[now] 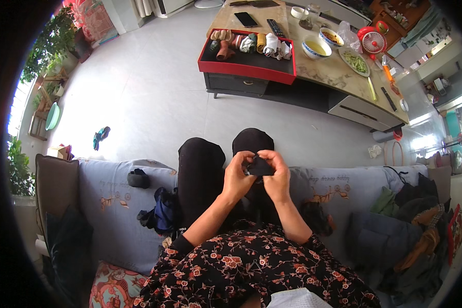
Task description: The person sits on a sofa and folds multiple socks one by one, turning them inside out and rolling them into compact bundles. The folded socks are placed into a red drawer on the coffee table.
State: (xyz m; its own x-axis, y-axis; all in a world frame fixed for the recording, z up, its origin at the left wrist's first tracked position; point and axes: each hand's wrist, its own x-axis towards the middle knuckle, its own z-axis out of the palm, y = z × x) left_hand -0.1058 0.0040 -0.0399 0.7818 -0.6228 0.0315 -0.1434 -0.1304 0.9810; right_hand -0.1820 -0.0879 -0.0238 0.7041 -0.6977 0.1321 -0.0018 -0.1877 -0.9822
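Note:
A small piece of black cloth (261,167), probably a sock, is held between my two hands above my right knee. My left hand (236,172) grips its left side, with thumb and fingers curled around it. On the other side my right hand (276,173) pinches the cloth, fingertips close to those of the left. Ahead, a red box lid or tray (246,73) with a dark inside sits on the table's near edge. Several rolled socks (248,43) in different colours lie along its far side. A dark grey rolled sock (138,178) rests on the sofa to my left.
Navy and black garments (162,210) lie beside my left thigh, and a dark cloth (317,217) beside my right. Piled clothes (404,227) cover the sofa's right end. The marble-topped table (315,73) bears bowls (316,47), a phone (246,19) and a red fan (372,41).

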